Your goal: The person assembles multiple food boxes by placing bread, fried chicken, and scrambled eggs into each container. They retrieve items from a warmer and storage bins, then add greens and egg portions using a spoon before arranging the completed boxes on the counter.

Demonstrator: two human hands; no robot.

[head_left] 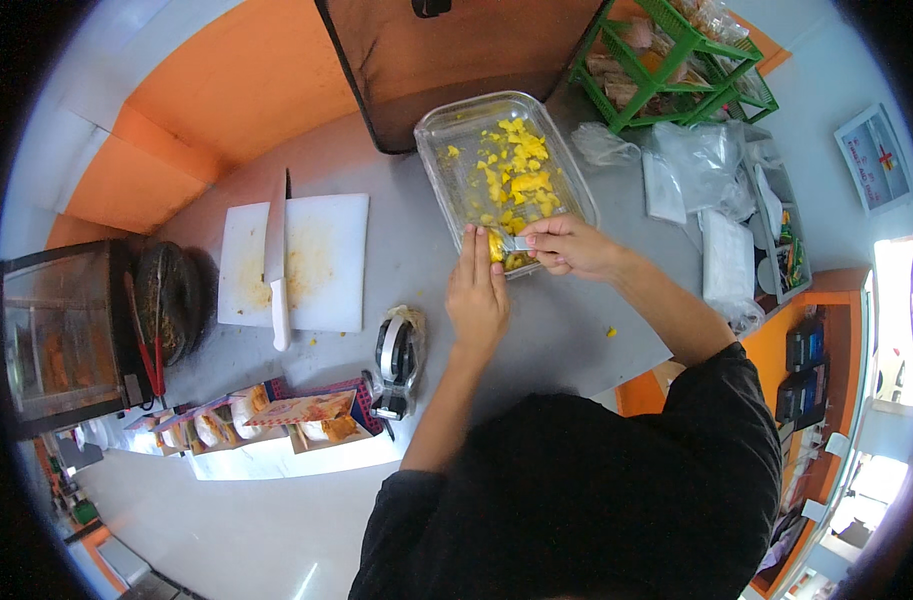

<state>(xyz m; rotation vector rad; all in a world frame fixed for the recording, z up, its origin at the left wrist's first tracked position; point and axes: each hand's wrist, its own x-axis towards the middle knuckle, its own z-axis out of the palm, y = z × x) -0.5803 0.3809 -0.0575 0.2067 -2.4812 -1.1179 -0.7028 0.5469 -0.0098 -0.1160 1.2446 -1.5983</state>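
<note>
Over the near end of a clear rectangular tray [589,190], both my hands work close together. My left hand [477,290] has its fingers closed along a yellow piece of food [495,247]. In my right hand [574,248] is a metal utensil [520,243], its tip against that piece; its exact kind is mostly hidden by the fingers. Loose yellow chunks [516,160] of uneven size lie scattered in the tray.
To the left, a large white-handled knife [276,250] lies across a stained white cutting board [331,260]. Beyond it sits a dark mortar [176,300]. A wrapped tape dispenser [397,360], food boxes [326,420], plastic bags [701,165] and a green rack [666,70] surround the work area.
</note>
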